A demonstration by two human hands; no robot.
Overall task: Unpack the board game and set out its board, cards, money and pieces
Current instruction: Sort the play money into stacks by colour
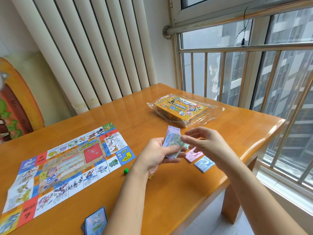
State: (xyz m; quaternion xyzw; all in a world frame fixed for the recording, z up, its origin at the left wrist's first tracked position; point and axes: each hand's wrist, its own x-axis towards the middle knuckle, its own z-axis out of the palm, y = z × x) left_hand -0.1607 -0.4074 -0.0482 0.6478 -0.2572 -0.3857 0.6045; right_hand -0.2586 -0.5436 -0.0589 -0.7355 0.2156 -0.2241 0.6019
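From my remote seat I see the stack of play money (170, 134) held above the worktop (169, 197), near its right side. The left hand (156, 156) grips it from below, fingers curled round its lower edge. The right hand (203, 143) pinches the greenish top note (177, 145) between thumb and fingertips. Just beyond the hands, a pink pile (193, 155) and a blue pile (204, 164) lie side by side. The board (67, 165) is spread flat to the left, with a green piece (125, 170) just off its near edge. A card deck (95, 221) sits at the near edge. The yellow box (181, 109) rests on clear plastic wrap (214, 114) at the far side.
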